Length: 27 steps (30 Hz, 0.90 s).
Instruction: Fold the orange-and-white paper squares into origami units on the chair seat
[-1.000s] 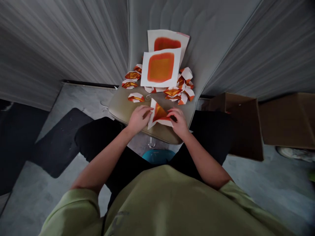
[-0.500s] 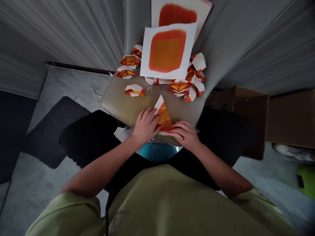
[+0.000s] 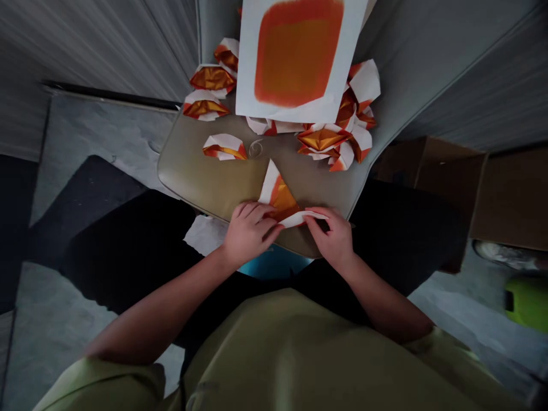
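A folded sheet of joss paper (image 3: 286, 198), white with an orange border and a gold middle, lies near the front edge of the chair seat (image 3: 192, 171), one corner pointing away from me. My left hand (image 3: 250, 231) presses on its left side, thumb and fingers closing on the lower edge. Between the thumb and fingers of my right hand (image 3: 336, 237) is the right end of the same edge, turned up as a white strip. Beyond my hands sit several folded paper ingots, among them a single ingot (image 3: 225, 147) on the left and a heap (image 3: 327, 140) on the right.
Flat joss paper sheets (image 3: 299, 57) lean at the back of the seat, over some ingots. More ingots (image 3: 205, 105) sit at the far left. A blue container (image 3: 276, 262) is below the seat edge. Cardboard boxes (image 3: 449, 171) and a green object (image 3: 528, 302) stand on the right.
The paper's near edge has been folded upward, showing a white strip. My right hand now pinches its end. The view has moved closer to the seat.
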{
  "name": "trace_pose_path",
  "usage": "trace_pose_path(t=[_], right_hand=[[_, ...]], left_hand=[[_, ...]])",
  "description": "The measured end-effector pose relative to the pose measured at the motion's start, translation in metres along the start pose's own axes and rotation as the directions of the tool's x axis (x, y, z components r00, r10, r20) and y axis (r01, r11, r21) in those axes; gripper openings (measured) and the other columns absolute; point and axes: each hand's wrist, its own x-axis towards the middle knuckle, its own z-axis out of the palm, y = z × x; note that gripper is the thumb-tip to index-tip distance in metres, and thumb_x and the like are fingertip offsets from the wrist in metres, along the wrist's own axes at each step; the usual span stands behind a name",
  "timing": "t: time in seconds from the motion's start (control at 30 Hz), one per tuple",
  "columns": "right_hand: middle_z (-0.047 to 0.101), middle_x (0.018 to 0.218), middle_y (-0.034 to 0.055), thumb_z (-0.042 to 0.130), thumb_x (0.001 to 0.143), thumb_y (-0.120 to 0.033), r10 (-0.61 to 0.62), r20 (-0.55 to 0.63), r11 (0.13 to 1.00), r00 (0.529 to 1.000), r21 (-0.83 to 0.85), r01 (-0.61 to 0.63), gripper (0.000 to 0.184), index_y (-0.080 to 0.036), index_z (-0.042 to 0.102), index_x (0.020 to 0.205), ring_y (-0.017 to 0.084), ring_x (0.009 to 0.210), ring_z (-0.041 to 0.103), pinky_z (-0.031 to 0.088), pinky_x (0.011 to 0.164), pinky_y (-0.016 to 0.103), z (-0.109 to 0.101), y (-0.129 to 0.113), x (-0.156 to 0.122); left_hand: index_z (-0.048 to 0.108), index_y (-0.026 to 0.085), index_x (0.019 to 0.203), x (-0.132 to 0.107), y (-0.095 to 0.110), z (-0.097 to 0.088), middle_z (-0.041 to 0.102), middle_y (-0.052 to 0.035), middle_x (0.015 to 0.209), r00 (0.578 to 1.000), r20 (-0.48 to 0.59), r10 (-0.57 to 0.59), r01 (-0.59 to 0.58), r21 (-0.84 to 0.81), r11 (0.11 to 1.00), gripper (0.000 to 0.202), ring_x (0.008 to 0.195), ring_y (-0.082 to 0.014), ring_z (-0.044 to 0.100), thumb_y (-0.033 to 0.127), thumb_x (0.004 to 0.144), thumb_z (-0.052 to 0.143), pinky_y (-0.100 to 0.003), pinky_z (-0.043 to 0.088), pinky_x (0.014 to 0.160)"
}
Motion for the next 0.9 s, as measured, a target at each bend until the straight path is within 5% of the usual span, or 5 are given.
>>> trace_pose_path(t=[0.3, 0.43, 0.57, 0.7, 0.9], right_hand=[[0.070, 0.104, 0.0087, 0.070, 0.092, -0.032, 0.042, -0.101, 0.995, 0.994, -0.086, -0.051, 0.059, -0.022, 0.051, 0.146, 0.023, 0.085, 0.067, 0.061, 0.080, 0.043, 0.013, 0.005, -0.006], [0.062, 0.123, 0.0116, 0.073, 0.090, -0.028, -0.155, -0.237, 0.975, 0.959, -0.190, 0.111, 0.073, -0.028, 0.041, 0.155, 0.025, 0.101, 0.064, 0.059, 0.087, 0.044, 0.009, 0.000, -0.012], [0.063, 0.138, 0.0079, 0.068, 0.093, -0.025, -0.423, 0.066, 0.856, 0.904, -0.300, 0.422, 0.063, -0.035, 0.048, 0.152, 0.032, 0.136, 0.053, 0.045, 0.113, 0.052, 0.013, -0.016, -0.025], [0.050, 0.159, 0.0152, 0.049, 0.102, -0.050, -0.209, 0.335, 0.838, 0.919, -0.423, 0.345, 0.071, -0.021, 0.030, 0.163, 0.040, 0.152, 0.035, 0.025, 0.122, 0.069, 0.025, -0.021, -0.036], [0.030, 0.170, 0.0187, 0.042, 0.103, -0.056, -0.083, 0.355, 0.814, 0.931, -0.514, 0.269, 0.085, -0.018, 0.003, 0.168, 0.041, 0.158, 0.025, 0.019, 0.123, 0.070, 0.024, -0.012, -0.040]], left_hand=[[0.074, 0.021, 0.102, -0.003, 0.006, 0.008, 0.074, -0.0075, 0.116, 0.993, -0.069, -0.090, 0.094, 0.043, 0.995, 0.013, 0.104, -0.0263, 0.064, 0.029, 0.095, 0.067, -0.042, 0.049, 0.091], [0.074, 0.021, 0.102, -0.004, 0.005, 0.011, 0.073, -0.0080, 0.117, 0.994, -0.076, -0.075, 0.082, 0.083, 0.993, 0.013, 0.104, -0.0270, 0.063, 0.028, 0.095, 0.066, -0.042, 0.048, 0.091], [0.074, 0.022, 0.103, -0.006, 0.003, 0.015, 0.073, -0.0081, 0.120, 0.996, -0.066, -0.068, 0.074, 0.100, 0.992, 0.015, 0.107, -0.0278, 0.062, 0.030, 0.096, 0.064, -0.044, 0.047, 0.093], [0.074, 0.022, 0.105, -0.007, -0.001, 0.016, 0.072, -0.0087, 0.120, 0.997, -0.058, -0.057, 0.062, 0.097, 0.993, 0.017, 0.108, -0.0278, 0.062, 0.032, 0.097, 0.062, -0.045, 0.047, 0.093], [0.071, 0.024, 0.117, -0.015, -0.020, 0.008, 0.069, -0.0091, 0.133, 0.999, -0.030, 0.042, -0.039, 0.103, 0.994, 0.024, 0.120, -0.0281, 0.061, 0.037, 0.099, 0.063, -0.045, 0.046, 0.101]])
